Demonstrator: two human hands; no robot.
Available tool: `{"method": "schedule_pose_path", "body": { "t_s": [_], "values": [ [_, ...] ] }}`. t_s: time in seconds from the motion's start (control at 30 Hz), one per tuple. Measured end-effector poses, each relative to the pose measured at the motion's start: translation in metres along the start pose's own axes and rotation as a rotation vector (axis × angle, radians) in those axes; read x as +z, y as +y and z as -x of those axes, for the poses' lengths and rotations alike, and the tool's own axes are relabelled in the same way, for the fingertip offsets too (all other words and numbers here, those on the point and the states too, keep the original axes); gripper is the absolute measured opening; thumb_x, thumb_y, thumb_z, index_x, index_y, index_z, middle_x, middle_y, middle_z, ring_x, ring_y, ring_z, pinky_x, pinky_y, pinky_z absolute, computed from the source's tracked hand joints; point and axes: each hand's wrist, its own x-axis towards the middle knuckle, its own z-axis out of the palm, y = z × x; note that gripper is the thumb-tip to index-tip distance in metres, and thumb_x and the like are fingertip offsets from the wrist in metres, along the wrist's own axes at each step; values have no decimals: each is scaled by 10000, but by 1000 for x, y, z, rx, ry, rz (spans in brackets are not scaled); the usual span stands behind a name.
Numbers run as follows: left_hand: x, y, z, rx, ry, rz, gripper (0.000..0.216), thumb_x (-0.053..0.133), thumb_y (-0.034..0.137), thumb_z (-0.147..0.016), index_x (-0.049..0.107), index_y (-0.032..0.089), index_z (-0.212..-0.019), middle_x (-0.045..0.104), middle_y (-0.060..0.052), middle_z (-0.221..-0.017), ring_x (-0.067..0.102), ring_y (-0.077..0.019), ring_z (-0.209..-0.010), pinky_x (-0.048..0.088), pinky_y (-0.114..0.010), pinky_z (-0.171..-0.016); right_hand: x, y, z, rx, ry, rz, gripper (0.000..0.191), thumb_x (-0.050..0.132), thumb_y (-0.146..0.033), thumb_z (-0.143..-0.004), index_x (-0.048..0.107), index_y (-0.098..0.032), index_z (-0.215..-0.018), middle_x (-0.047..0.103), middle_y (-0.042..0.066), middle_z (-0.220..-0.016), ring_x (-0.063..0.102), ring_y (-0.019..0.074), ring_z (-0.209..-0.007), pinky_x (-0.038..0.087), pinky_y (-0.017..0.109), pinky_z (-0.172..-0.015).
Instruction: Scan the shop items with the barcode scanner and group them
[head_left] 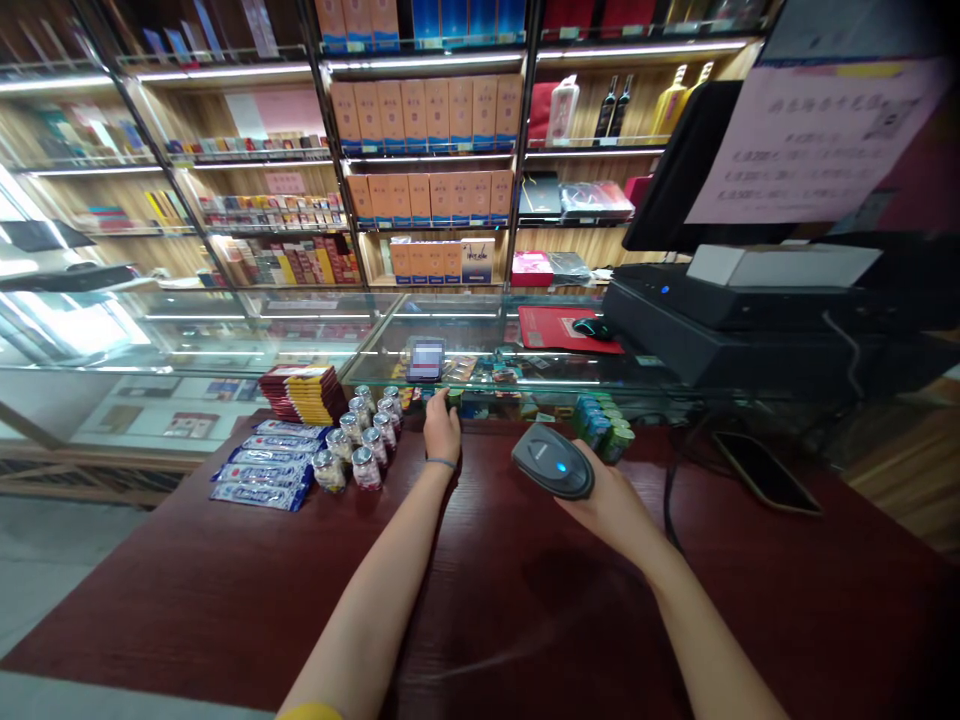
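Nearest the camera, two bare forearms point(375, 600) extend over a dark red tabletop point(487, 640). Right of centre, above the tabletop, the right hand point(604, 500) carries a barcode scanner point(544, 462); its grip is closed around the underside and rear, most of the fingers being hidden beneath. Judged by its form, the scanner is light and stiff, with a smooth casing that may slip and that a fall could damage; it is best held by the handle below the head, a part concealed here. The head is a rounded, dark grey oval with a lit blue spot and faint pale lettering. The left hand point(442, 430), banded at the wrist, reaches to the far edge beside a small green item point(455, 397); whether that grip pinches the item cannot be told. Left of this hand stand silver-lidded jars point(367, 467), near blue-and-white packets point(262, 468); a dark phone point(765, 472) lies at far right.
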Motion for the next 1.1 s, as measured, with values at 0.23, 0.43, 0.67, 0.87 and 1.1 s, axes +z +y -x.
{"method": "schedule_pose_path", "body": {
  "t_s": [0.23, 0.43, 0.67, 0.87, 1.1],
  "values": [
    [0, 1, 0, -5, -46, -66, 423, 562, 99, -865, 586, 219, -1270, 562, -132, -1294, 505, -290, -1303, 331, -478, -1192, 0, 2, 0, -4, 28, -13, 353, 629, -366, -781, 480, -278, -1088, 726, 31, -853, 728, 274, -792, 513, 323, -703],
    [0, -1, -2, 47, -44, -104, 394, 562, 111, -874, 592, 207, -1255, 566, -140, -1272, 514, -289, -1283, 355, -471, -1175, -9, -1, -1, 63, 87, -38, 301, 652, -354, -763, 513, -285, -1021, 728, 19, -825, 732, 278, -795, 504, 317, -684],
    [-1, 13, -1, 236, 41, -264, 326, 599, 227, -913, 599, 181, -1236, 554, -157, -1244, 519, -296, -1239, 409, -509, -1120, -49, 18, 4, 177, 322, -177, 436, 697, -357, -749, 599, -248, -1160, 752, 51, -903, 729, 268, -832, 520, 321, -686],
    [36, 43, 22, 279, -86, -139, 381, 644, 268, -907, 581, 207, -1279, 551, -129, -1212, 574, -253, -1111, 550, -414, -932, -81, 35, 19, 222, 370, -283, 377, 691, -392, -805, 587, -217, -1122, 690, -1, -742, 542, 136, -451, 419, 259, -458],
    [119, 88, 88, 250, -385, 47, 457, 645, 172, -891, 581, 247, -1337, 544, -99, -1186, 587, -213, -1038, 532, -395, -953, -96, 58, 31, 249, 455, -356, 259, 708, -372, -811, 576, -226, -979, 595, -52, -589, 506, 133, -418, 396, 254, -437]
  ]
}}
